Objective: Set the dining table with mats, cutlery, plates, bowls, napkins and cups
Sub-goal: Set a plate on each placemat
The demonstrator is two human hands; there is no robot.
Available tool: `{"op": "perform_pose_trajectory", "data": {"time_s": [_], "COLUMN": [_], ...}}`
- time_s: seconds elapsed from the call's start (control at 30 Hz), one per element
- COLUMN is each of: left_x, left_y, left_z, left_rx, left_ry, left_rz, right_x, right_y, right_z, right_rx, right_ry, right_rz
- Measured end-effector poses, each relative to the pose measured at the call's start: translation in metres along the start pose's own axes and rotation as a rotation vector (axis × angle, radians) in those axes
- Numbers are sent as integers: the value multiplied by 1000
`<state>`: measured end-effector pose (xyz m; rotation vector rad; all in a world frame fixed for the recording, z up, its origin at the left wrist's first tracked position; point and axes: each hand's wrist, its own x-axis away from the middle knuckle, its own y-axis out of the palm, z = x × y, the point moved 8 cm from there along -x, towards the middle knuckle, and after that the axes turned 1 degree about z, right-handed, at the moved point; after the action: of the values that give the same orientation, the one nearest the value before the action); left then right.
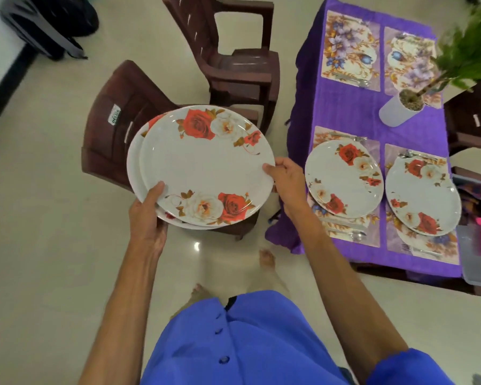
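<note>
- While a stack of plates (203,165) is carried at the middle of the frame, it is gripped from two sides: the left hand (147,215) is curled round its lower left rim, thumb laid on top, and the right hand (285,179) pinches the right rim of the top plate.
- Two plates are seen in the stack, the upper one shifted slightly to the right of the lower; both are white with red and cream roses.
- Behind the stack, at centre left, a brown plastic chair (114,129) is seen, and a second chair (242,54) stands at upper centre.
- At the right of the frame, a table (345,109) covered in purple cloth is laid with four floral mats.
- On the near left mat (345,187) a rose plate (344,177) is already set, just beside the right hand; a fork lies along its upper edge and a spoon along its lower edge.
- On the near right mat (422,204) another rose plate (422,195) is set.
- The far left mat (350,51) and far right mat (410,62) at upper right bear no plates; cutlery is seen on the lower edge of the former.
- A white pot with a green plant (403,107) stands on the table between the mats.
</note>
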<state>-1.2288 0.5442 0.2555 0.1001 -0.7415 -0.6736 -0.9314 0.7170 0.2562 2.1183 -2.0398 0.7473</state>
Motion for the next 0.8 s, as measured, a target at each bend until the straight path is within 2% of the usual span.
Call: {"op": "perform_pose_trajectory", "data": {"time_s": [0.2,0.37,0.5,0.8], "left_x": [-43,-84,-124,-234], "left_y": [-37,-29,-15,-12], "left_z": [72,112,140,257], "left_rx": [-78,-116,-156,-284], "left_ry": [16,2,-19,-14], "left_rz": [-79,-154,-209,-312], "right_x": [43,45,23,-33], "right_y": [69,94,118,224], "right_z": [-17,-39,-61,-138], "right_rx": [-98,-184,-204,-149], "right_ry": [-13,-25,-46,-62], "right_rz": [117,317,398,370]}}
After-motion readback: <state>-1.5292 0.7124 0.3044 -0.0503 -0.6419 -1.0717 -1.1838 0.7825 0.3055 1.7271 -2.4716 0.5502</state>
